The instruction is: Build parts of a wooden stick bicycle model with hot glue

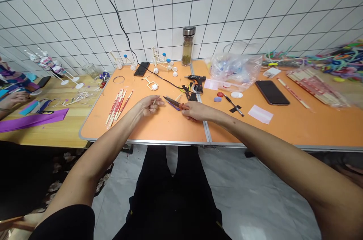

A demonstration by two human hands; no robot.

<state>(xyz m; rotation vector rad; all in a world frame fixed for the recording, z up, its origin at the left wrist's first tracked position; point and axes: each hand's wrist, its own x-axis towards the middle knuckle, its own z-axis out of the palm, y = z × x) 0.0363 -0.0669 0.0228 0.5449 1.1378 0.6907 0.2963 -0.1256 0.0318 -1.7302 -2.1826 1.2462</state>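
My right hand (pixel 195 111) is wrapped round the red handles of a pair of scissors (pixel 172 102), whose dark blades point left. Just left of the blade tips, my left hand (pixel 149 106) is closed in a pinch. A short pale piece of wooden stick (pixel 154 102) shows between its fingertips. Beyond my hands lies a small frame of joined sticks (pixel 150 83) with a white cap at its corner. Left of my left hand are several wooden chopsticks (pixel 117 107) in red-and-white wrappers. A hot glue gun (pixel 196 83) lies behind the scissors.
Stick models with blue caps (pixel 163 61) stand near the wall beside a phone (pixel 141 69) and a glass bottle (pixel 187 47). A black cable (pixel 121 24) crosses the table. Rightward are a plastic bag (pixel 235 69), another phone (pixel 272 92) and wrapped chopsticks (pixel 314 86). Another person's hand (pixel 17 99) is far left.
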